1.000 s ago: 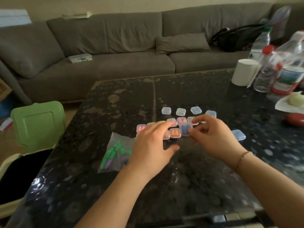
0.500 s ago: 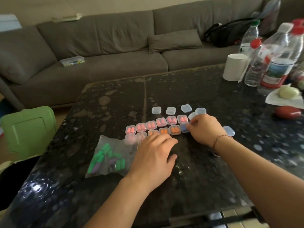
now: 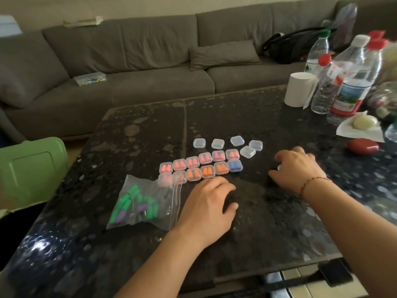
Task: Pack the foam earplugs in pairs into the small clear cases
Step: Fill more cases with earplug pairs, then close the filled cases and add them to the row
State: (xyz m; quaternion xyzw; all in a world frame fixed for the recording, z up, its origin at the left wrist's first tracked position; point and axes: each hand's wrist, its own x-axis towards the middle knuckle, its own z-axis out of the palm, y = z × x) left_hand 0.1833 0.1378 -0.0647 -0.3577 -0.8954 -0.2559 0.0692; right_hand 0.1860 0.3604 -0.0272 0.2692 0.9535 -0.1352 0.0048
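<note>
Sitting in front of a big grey sofa (image 3: 150,67) is a dark shiny table (image 3: 150,125), and all the small things lie on it. Near the table's left edge lies a clear zip bag (image 3: 148,201) with loose green and purple earplugs (image 3: 133,203) inside. In the middle of the table sit the filled cases (image 3: 202,166) in two rows, touching side by side: pink pairs in the far row, then pink, orange and one blue pair (image 3: 235,166) in the near row. Just behind them, toward the far edge, lie five empty cases (image 3: 218,143) (lids look shut).

The left hand (image 3: 209,208) rests flat on the table beside the bag, fingers loosely curled, holding nothing. The right hand (image 3: 295,169) is to the right of the rows, fingers curled down over something small and pale; I cannot tell if it pinches it.

The earplugs are likely soft, squishy and very light, so pinch each one gently at its middle. The cases are likely hard, light and slippery, so hold one by its sides
</note>
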